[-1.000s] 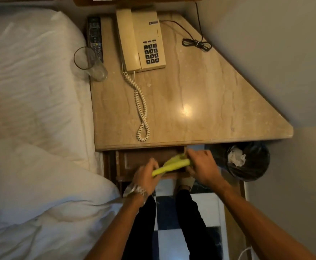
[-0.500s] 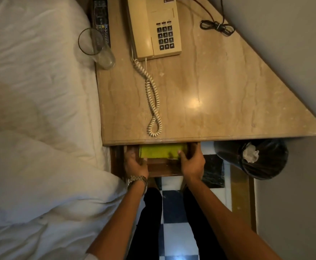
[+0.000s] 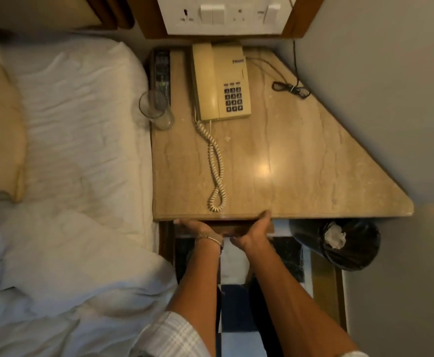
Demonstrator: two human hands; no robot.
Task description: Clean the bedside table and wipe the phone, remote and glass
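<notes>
The beige marble bedside table (image 3: 300,163) carries a cream corded phone (image 3: 221,83) at the back, and its coiled cord (image 3: 217,166) runs to the front edge. A black remote (image 3: 162,70) lies along the back left edge. An empty clear glass (image 3: 156,109) stands in front of it. Both hands are on a wooden drawer (image 3: 226,228) just under the front edge. My left hand (image 3: 195,228) reaches in with its fingers hidden. My right hand (image 3: 254,230) curls around the drawer's right end. No cloth shows.
A white bed (image 3: 76,119) and rumpled duvet (image 3: 56,266) press against the table's left side. A black-lined bin (image 3: 339,243) holding crumpled paper stands on the floor to the right. A bundled black cable (image 3: 290,87) lies at the back right near the wall. A switch panel (image 3: 223,16) is above.
The yellow cloth, held between both hands a second ago and then laid in the open drawer, is out of sight. Both hands have moved forward to the table edge, and less of the drawer shows.
</notes>
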